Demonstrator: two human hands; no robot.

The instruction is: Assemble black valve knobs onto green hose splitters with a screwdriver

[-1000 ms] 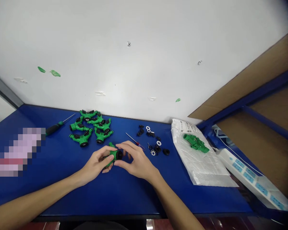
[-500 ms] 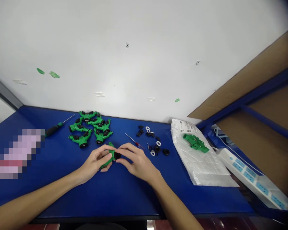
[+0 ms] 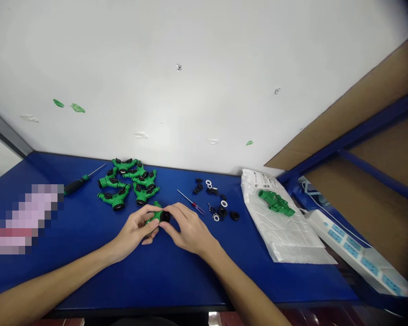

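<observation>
Both hands meet over the middle of the blue table. My left hand grips a green plastic hose splitter with its fingers curled round the body. My right hand pinches the black round piece at the splitter's end between thumb and fingers. A heap of several finished green splitters lies just behind my left hand. Small black and white rings and caps are scattered behind my right hand, beside a thin red-handled screwdriver.
A green-and-black screwdriver lies at the back left. A white plastic bag with one green splitter on it sits at the right. A white power strip lies past the table's right edge, by blue shelving.
Both hands with the splitter have shifted slightly left and closer together. The right hand's fingers have closed tighter on the black end piece.
</observation>
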